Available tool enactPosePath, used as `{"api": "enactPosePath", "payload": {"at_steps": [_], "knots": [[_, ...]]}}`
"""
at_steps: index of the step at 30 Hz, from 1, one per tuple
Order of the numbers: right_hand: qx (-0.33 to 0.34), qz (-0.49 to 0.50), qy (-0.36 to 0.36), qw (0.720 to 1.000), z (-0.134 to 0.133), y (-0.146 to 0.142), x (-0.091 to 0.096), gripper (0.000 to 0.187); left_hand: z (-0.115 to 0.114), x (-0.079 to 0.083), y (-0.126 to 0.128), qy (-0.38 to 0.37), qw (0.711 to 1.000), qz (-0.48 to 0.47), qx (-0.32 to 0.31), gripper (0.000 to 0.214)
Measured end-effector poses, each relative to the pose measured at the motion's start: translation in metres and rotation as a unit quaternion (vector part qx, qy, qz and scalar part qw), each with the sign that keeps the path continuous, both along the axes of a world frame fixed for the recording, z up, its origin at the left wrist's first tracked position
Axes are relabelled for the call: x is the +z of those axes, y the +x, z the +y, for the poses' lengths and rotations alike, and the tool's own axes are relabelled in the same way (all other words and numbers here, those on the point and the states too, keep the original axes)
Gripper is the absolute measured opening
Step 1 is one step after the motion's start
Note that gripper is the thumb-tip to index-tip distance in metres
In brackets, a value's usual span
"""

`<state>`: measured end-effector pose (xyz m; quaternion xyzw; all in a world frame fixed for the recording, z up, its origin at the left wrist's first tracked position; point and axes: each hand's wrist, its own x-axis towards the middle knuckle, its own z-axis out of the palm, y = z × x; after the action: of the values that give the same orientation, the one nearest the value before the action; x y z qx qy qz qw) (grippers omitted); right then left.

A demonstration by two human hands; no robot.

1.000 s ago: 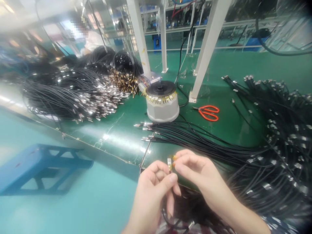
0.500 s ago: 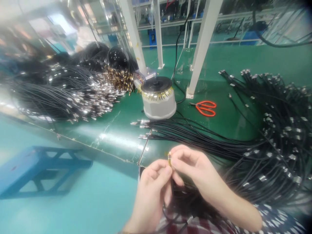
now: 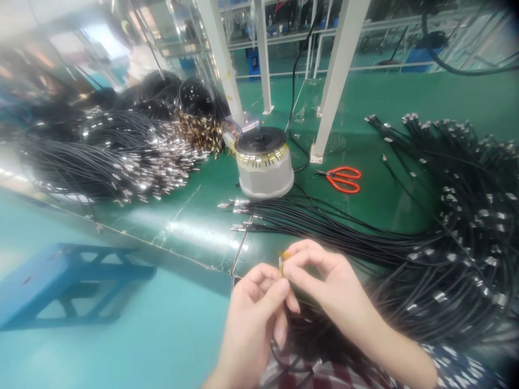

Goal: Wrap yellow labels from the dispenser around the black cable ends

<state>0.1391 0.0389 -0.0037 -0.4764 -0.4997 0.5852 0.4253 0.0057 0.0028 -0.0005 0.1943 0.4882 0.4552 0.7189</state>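
Note:
My left hand (image 3: pixel 255 313) is closed on a black cable (image 3: pixel 287 324) near its end, thumb against fingers. Its small metal connector (image 3: pixel 281 263) stands up between my two hands. My right hand (image 3: pixel 324 275) pinches a small piece of yellow tape (image 3: pixel 286 254) at the connector's top, fingertips beside it. How far the tape wraps round the metal is too small to tell. More black cable hangs in loops below my left hand, over a red and white checked cloth.
A round white tape dispenser (image 3: pixel 265 175) carries yellow strips under its black top. Red-handled scissors (image 3: pixel 344 179) lie to its right. Black cables (image 3: pixel 324 216) with metal ends cross the green table (image 3: pixel 186 216); big heaps lie left and right. A blue stool (image 3: pixel 44 281) stands on the floor.
My hands stay together at the connector. The right fingertips have shifted slightly, and more yellow tape shows at the connector's top.

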Motion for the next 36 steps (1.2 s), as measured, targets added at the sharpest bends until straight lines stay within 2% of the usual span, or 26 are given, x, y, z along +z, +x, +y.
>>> {"api": "enactPosePath", "payload": {"at_steps": [4,7,12,20,26,28,31,36], "knots": [[-0.005,-0.02,0.018,1.0,0.0,0.002,0.002,0.016,0.0,0.004,-0.002,0.013,1.0,-0.016,-0.021,0.026],[-0.016,-0.052,0.033,0.998,-0.001,0.004,0.004,0.015,0.001,0.006,-0.004,0.013,0.999,0.025,-0.033,0.022],[-0.037,-0.074,0.059,0.995,-0.005,0.004,0.007,0.014,0.003,0.006,-0.004,0.024,0.995,0.093,-0.006,0.026],[-0.003,-0.036,0.011,0.999,-0.008,0.003,0.006,0.019,-0.001,0.0,-0.007,0.034,0.996,0.08,-0.018,0.025],[-0.059,-0.05,0.061,0.995,-0.011,0.003,0.007,0.017,0.002,0.0,-0.008,0.017,0.998,0.059,-0.003,0.024],[-0.049,-0.032,0.045,0.997,-0.01,0.005,0.004,0.016,0.004,0.001,-0.008,0.01,0.999,0.046,-0.003,0.022],[0.0,0.013,-0.007,1.0,-0.007,0.007,-0.002,0.016,0.003,0.001,-0.008,0.018,1.0,0.019,-0.015,0.021],[0.01,0.06,-0.049,0.997,-0.003,0.005,-0.007,0.012,0.001,0.003,-0.007,0.045,0.998,0.031,-0.024,0.04]]}}
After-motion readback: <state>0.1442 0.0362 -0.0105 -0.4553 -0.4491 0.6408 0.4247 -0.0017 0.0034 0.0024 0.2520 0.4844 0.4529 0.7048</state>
